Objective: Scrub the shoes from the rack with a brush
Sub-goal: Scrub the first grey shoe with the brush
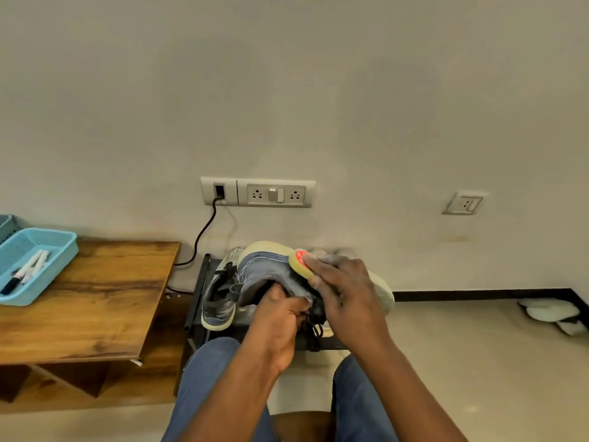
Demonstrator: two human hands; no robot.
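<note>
I hold a grey-blue sneaker (266,271) with a pale sole up in front of me, above the low black shoe rack (198,295). My left hand (282,320) grips it from below at the opening, fingers inside. My right hand (342,295) presses a yellow brush (301,263) with a red top against the sneaker's upper side. The matching second sneaker (220,298) lies on the rack to the left. The brush's bristles are hidden against the shoe.
A wooden table (95,301) stands at the left with a light blue tray (47,250) holding markers. A black cable (204,234) runs from the wall socket panel (258,192) down behind the rack. White footwear (551,312) lies on the floor at the right.
</note>
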